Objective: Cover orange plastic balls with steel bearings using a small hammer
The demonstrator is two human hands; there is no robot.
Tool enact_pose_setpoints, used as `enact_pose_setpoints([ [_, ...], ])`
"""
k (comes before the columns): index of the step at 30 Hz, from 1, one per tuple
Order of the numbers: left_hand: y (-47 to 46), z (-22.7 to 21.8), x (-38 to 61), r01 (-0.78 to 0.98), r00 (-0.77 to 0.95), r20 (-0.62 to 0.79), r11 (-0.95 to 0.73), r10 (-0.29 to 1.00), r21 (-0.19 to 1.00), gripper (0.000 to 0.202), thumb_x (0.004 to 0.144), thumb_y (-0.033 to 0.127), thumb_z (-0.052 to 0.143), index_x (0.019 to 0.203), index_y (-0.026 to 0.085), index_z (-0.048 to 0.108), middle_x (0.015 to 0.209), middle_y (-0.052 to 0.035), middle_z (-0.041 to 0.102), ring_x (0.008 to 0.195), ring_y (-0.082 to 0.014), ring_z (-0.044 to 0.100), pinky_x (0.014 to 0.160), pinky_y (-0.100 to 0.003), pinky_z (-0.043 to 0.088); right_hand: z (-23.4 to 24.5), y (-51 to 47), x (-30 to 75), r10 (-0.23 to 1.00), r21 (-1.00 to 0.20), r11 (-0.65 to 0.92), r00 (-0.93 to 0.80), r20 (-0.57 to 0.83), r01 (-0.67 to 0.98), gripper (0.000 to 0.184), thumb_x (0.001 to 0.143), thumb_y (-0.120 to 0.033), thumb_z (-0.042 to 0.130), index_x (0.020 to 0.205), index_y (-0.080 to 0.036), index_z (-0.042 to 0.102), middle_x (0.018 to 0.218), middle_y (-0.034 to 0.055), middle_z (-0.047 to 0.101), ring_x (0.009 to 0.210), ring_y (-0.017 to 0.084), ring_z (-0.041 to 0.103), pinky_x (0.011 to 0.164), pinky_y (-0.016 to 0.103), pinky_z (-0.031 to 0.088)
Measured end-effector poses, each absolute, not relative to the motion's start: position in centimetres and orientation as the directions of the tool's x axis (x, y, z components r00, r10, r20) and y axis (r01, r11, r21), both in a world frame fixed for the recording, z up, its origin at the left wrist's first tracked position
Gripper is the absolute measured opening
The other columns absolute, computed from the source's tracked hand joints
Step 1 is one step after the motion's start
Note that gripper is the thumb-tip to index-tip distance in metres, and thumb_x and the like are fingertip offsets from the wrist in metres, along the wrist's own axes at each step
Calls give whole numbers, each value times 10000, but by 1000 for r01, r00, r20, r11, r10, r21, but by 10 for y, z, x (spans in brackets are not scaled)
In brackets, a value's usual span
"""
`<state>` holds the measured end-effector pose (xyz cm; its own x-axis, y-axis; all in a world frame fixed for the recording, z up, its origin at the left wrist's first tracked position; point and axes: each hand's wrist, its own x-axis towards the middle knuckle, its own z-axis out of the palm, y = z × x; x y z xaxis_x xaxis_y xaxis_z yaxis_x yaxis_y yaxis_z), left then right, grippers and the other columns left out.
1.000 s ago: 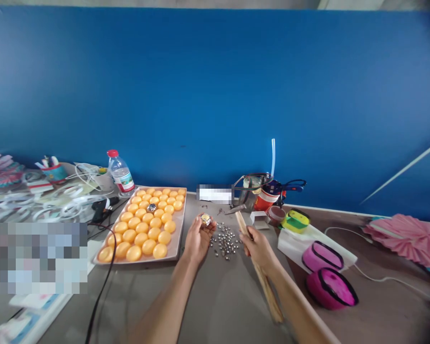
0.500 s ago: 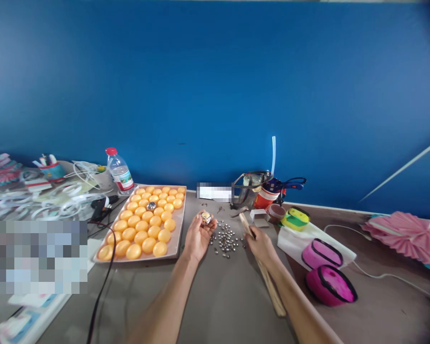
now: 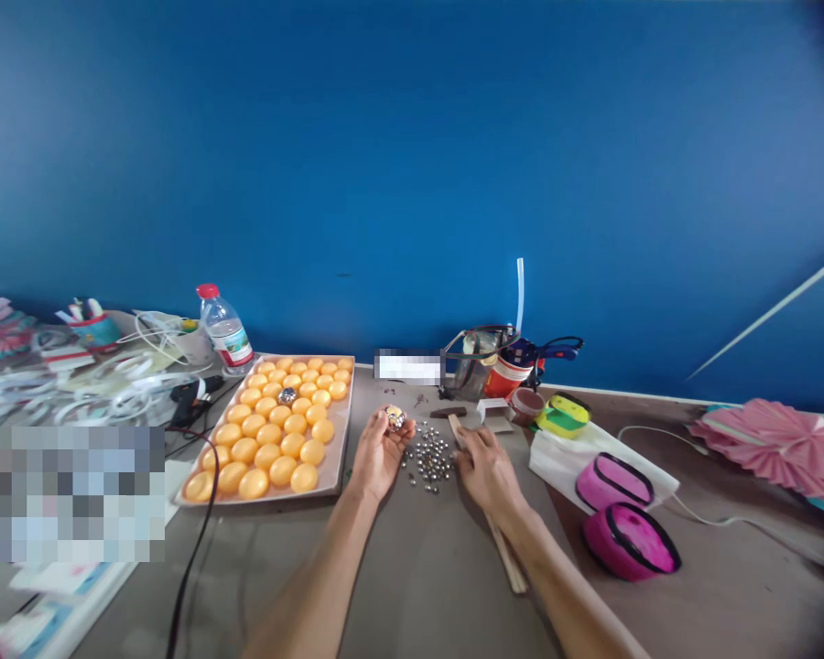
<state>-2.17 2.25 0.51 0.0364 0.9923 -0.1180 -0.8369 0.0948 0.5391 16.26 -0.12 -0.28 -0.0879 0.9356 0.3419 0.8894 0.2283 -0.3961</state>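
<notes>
Studded ball (image 3: 395,419) pinched in upturned left hand (image 3: 376,460), right hand (image 3: 486,469) palm down over the wooden stick (image 3: 507,556), grip unclear

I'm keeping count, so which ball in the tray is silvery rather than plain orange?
The silvery ball near the middle of the tray, ringed by orange balls; its shiny surface sets it apart, as the others there are plain orange.

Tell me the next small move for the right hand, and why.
Probably slip the right hand off the wooden handle and pick up one of the small silver pieces: they lie heaped right beside it, and the left hand holds a ball with silver on it and some yellow showing.
</notes>
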Motion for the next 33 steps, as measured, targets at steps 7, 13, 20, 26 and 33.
enact_pose_setpoints([
  [7, 21, 6, -20, -820, 42, -92, 87, 995, 566, 211, 716, 288, 697, 830, 162, 573, 739, -23, 667, 703, -160, 659, 731, -302, 499, 15, -20, 138, 875, -328, 482, -429, 223, 812, 303, 794, -247, 555, 1092, -222, 604, 996, 70, 594, 941, 225, 510, 829, 361, 378],
  [13, 21, 3, -19, -807, 71, -77, 103, 994, 582, 206, 717, 298, 695, 800, 166, 560, 722, -11, 662, 689, -160, 657, 729, -315, 494, 5, -21, 132, 866, -263, 496, -449, 222, 827, 188, 791, -225, 555, 951, -226, 653, 903, 50, 601, 895, 218, 491, 813, 375, 356],
  [20, 19, 5, -18, -780, 62, -80, 99, 995, 619, 236, 697, 318, 709, 771, 168, 543, 665, 17, 614, 596, -122, 616, 640, -269, 480, 5, -20, 131, 856, -305, 505, -422, 299, 808, 157, 801, -136, 493, 760, -197, 632, 813, 43, 602, 823, 195, 509, 769, 360, 357],
  [26, 15, 11, -17, -750, 69, -77, 102, 995, 654, 259, 701, 336, 704, 781, 168, 524, 652, 37, 583, 555, -102, 593, 574, -226, 452, 6, -18, 132, 861, -484, 497, -336, 383, 721, 174, 771, -81, 460, 770, -183, 600, 776, 38, 627, 778, 179, 560, 738, 333, 391],
  [33, 14, 13, -17, -742, 83, -71, 109, 994, 662, 289, 690, 347, 713, 793, 169, 509, 652, 49, 579, 554, -101, 599, 580, -229, 459, 8, -18, 131, 927, -715, 375, -220, 305, 590, 178, 695, -58, 440, 709, -196, 552, 696, 18, 609, 664, 170, 562, 651, 297, 421],
])
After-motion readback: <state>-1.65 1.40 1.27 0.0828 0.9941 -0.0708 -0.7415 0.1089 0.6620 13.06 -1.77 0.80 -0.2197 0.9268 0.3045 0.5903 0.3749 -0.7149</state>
